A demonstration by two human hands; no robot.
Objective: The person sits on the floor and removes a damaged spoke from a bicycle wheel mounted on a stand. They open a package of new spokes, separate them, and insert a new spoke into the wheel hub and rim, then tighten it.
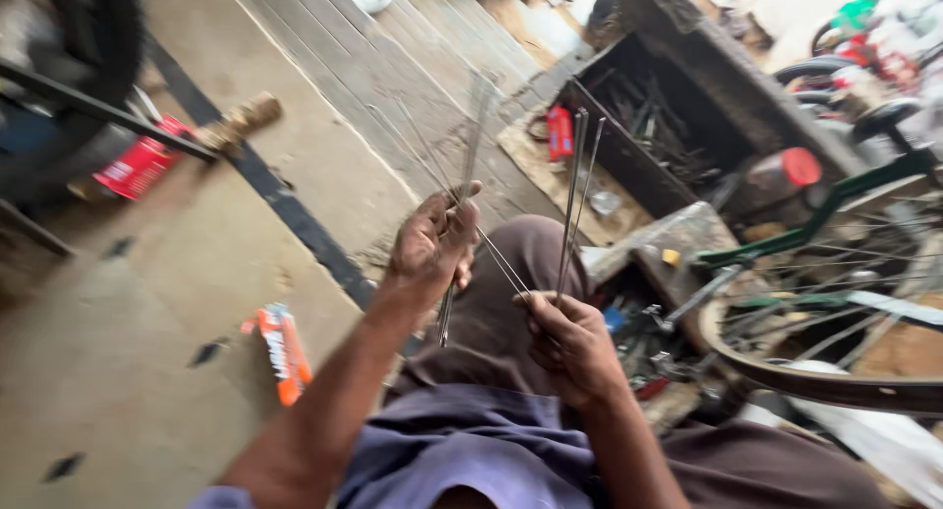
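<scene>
My left hand (432, 242) is closed around a bunch of thin metal spokes (470, 150) that fan upward and also stick out below the fist. My right hand (570, 337) grips a few more spokes (578, 190), held nearly upright. One spoke runs slanted between the two hands. Both hands hover above my knee in brown trousers (511, 273). The spokes in the left hand are blurred by motion.
A bicycle wheel with rim and spokes (835, 322) lies at the right beside a green frame tube (855, 190). An open dark toolbox (668, 126) stands behind it. On the concrete floor lie an orange packet (283, 352) and a red box (138, 165).
</scene>
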